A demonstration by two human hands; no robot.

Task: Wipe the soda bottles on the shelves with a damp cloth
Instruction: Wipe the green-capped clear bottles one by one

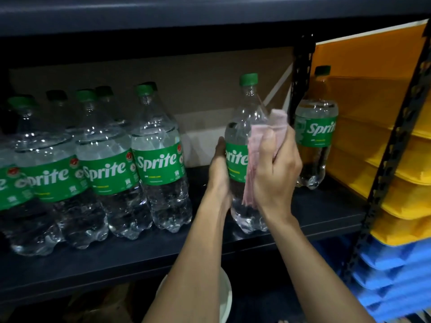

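A clear ribbed plastic Sprite bottle [242, 127], green-capped with a green label, stands near the front of a dark matte shelf board [326, 206]. The right hand [275, 169] bunches a crumpled pink cloth [254, 155] in curled fingers against the bottle's right side. The left hand [219, 173] holds the left side, thumb along the label, its fingers hidden behind. A row of matching bottles [158, 159] stands left; another bottle [317, 129] stands right.

Open shelf [203, 173] gap btwn bottle row [161, 159] & held bottle [242, 141].
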